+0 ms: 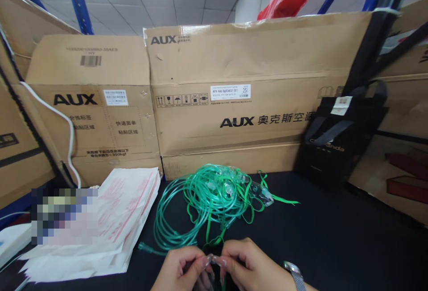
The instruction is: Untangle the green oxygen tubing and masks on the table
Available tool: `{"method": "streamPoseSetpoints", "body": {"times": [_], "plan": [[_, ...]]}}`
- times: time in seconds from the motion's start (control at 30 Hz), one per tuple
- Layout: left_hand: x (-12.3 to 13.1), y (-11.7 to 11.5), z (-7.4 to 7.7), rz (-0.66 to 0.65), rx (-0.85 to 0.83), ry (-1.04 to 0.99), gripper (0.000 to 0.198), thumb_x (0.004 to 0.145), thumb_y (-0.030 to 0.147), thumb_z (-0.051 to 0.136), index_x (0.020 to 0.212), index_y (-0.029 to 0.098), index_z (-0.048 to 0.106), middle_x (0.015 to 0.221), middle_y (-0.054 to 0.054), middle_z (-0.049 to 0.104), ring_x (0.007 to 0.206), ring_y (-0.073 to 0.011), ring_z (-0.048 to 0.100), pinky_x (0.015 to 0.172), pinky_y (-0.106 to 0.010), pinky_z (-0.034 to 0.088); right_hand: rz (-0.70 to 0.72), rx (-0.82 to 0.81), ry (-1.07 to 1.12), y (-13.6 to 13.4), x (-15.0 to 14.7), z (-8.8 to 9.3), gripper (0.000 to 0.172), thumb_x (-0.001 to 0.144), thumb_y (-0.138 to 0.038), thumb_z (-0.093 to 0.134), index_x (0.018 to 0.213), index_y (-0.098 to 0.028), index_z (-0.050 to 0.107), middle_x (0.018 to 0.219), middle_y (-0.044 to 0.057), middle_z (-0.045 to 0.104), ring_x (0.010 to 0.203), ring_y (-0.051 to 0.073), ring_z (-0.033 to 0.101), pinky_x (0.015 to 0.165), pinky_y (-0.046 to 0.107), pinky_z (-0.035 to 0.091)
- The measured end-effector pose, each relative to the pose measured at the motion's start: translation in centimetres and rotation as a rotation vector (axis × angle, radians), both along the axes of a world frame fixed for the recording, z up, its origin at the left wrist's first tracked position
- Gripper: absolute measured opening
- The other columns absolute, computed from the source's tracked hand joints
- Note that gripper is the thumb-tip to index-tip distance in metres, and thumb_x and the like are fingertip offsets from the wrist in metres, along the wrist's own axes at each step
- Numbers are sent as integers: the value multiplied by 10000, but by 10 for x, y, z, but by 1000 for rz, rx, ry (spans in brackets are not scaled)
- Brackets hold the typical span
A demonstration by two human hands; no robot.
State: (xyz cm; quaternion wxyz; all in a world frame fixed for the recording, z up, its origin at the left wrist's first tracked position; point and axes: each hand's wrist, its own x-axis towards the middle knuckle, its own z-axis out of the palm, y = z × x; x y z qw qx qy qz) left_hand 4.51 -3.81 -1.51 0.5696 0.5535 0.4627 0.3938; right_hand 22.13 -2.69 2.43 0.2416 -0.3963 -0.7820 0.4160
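Note:
At the bottom centre of the head view, my left hand [183, 269] and my right hand [250, 264] meet, thumbs and fingers pinched together. Between them is the edge of a clear plastic oxygen mask [213, 260]; most of it lies behind my fingers and below the frame. A green elastic strap [216, 240] runs up from near my fingertips. Just beyond the hands lies a tangled pile of green oxygen tubing [177, 219] with straps and clear mask parts [262, 194]. A tubing connector [144, 247] lies to the left of my left hand.
White printed paper or plastic bags [133, 219] are stacked on the black table [310, 237] at left. Large cardboard boxes [267, 68] wall off the back. A black carrier bag [334, 157] stands at the back right. A white cable [71, 135] hangs at left.

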Motion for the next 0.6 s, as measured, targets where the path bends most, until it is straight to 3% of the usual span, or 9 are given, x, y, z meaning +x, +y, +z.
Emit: {"method": "streamPoseSetpoints", "body": {"times": [0.17, 0.37, 0.6], "plan": [[0, 5, -5, 17, 66, 6, 420, 677, 555, 574, 614, 144, 628, 512, -14, 620, 484, -130, 556, 477, -217, 407, -10, -29, 11, 1, 2, 0, 395, 841, -470, 428, 622, -159, 534, 374, -80, 372, 350, 47, 350, 389, 167, 277], [0, 9, -9, -7, -140, -220, 515, 647, 631, 547, 726, 129, 631, 564, -27, 645, 474, -143, 569, 464, -249, 449, -66, -284, 162, 6, 2, -3, 469, 760, -621, 423, 655, -168, 487, 326, -109, 331, 269, 41, 301, 298, 152, 205], [0, 7, -9, 6, -131, -231, 521, 649, 634, 543, 721, 125, 623, 550, -14, 608, 483, -130, 553, 476, -241, 439, -53, -401, 240, 11, 3, -4, 498, 708, -652, 459, 658, -158, 488, 322, -109, 359, 247, 29, 279, 261, 139, 184]]}}
